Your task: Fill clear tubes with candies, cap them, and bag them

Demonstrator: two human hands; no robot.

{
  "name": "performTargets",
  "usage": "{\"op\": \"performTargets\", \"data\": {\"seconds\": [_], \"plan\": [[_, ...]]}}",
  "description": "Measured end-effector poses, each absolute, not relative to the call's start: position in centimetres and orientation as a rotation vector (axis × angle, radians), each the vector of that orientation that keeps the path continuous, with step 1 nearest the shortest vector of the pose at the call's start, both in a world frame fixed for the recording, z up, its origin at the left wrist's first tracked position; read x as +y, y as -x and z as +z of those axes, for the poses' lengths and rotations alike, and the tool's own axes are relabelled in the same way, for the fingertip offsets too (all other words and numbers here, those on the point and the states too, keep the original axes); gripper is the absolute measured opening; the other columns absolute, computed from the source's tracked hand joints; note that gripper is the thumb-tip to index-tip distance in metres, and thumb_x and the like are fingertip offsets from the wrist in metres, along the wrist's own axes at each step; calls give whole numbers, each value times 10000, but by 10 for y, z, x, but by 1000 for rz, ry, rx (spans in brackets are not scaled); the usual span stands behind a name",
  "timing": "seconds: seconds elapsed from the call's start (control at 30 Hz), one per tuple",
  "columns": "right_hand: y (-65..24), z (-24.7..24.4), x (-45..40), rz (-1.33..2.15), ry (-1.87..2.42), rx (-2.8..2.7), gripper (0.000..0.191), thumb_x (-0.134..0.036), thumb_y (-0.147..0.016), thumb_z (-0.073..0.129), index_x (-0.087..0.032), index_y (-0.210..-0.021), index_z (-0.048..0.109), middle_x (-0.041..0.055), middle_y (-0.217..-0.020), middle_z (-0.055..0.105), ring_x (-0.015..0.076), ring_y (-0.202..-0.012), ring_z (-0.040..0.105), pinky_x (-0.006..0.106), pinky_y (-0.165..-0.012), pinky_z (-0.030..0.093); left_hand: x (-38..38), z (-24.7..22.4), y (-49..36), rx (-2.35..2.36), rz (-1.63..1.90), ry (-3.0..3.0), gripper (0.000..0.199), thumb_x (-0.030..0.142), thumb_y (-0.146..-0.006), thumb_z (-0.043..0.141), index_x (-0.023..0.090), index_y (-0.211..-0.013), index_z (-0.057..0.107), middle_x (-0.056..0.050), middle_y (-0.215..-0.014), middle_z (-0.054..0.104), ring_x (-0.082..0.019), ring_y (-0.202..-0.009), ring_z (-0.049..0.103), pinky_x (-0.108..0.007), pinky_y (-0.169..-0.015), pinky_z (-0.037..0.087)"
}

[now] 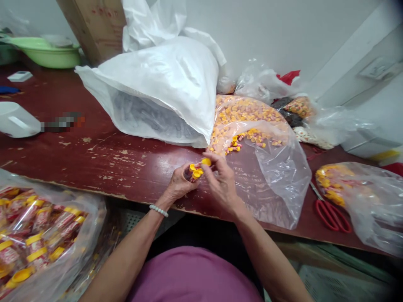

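My left hand (pixel 181 183), with a beaded bracelet at its wrist, is closed around several small tubes with yellow caps (pixel 195 171), held just over the table's front edge. Close beside it, my right hand (pixel 222 180) pinches one yellow-capped piece (pixel 206 162) between thumb and fingers. The lower parts of the tubes are hidden by my left hand. To the right of my hands lies a clear plastic bag (pixel 252 113), its mouth toward me, full of yellow-capped pieces with pink labels. A white sack (pixel 170 79) of clear tubes (pixel 151 115) gapes open behind my hands.
A bag of capped, labelled tubes (pixel 37 239) stands below the table (pixel 103 167) at left. Red-handled scissors (pixel 332 216) and another bag of yellow-capped pieces (pixel 346 188) lie at right. A white jug (pixel 19 119) and green basin (pixel 50 52) occupy the left.
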State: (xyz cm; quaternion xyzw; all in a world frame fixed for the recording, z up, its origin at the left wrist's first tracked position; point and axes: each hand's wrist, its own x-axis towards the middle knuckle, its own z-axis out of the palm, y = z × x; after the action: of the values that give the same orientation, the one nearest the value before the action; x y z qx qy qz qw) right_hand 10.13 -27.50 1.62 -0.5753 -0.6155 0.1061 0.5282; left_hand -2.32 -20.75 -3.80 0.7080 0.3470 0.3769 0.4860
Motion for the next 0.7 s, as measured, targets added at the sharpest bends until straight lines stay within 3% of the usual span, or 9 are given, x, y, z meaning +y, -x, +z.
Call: {"op": "performTargets", "data": {"seconds": [0.1,0.2,0.37,0.5,0.63,0.7], "plan": [[-81,16,-277,133,1343,-1684,251,-280,-871,523,-237,-1111,583,49,-1041,647,191,-983,569,363,-908,430,-206,-38,25,847,944,-1785,243,207,-619,660,158,-835,559,11,-740,613,-106,-633,523,-209,-586,432],[-84,21,-278,109,1364,-1702,291,-273,-871,514,-244,-1156,569,59,-1148,610,209,-1094,526,405,-985,388,-206,-40,25,826,954,-1794,270,225,-618,667,161,-860,566,13,-747,609,-108,-644,518,-212,-598,432],[-89,43,-256,3,1401,-1543,310,-273,-931,400,-261,-1215,524,62,-1168,570,191,-1110,513,387,-977,404,-209,-38,24,815,938,-1764,268,205,-590,686,159,-816,550,34,-683,573,-92,-586,488,-203,-551,417],[-74,37,-222,-122,1487,-1603,371,-362,-914,456,-236,-1261,493,98,-1259,507,235,-1187,441,421,-1020,350,-209,-42,25,848,904,-1786,250,183,-575,690,147,-796,580,6,-699,615,-110,-593,518,-221,-536,425],[-68,14,-199,11,1547,-1729,473,-466,-865,522,-214,-1265,499,113,-1277,512,257,-1161,455,441,-1011,344,-207,-50,26,890,855,-1815,165,141,-579,667,132,-725,591,-1,-648,616,-124,-578,540,-231,-528,431],[-79,8,-192,169,1515,-1608,476,-510,-894,430,-212,-1260,492,104,-1231,546,217,-1085,516,394,-950,408,-206,-51,24,837,890,-1767,217,115,-573,657,135,-778,590,3,-690,625,-125,-610,561,-227,-560,448]]}}
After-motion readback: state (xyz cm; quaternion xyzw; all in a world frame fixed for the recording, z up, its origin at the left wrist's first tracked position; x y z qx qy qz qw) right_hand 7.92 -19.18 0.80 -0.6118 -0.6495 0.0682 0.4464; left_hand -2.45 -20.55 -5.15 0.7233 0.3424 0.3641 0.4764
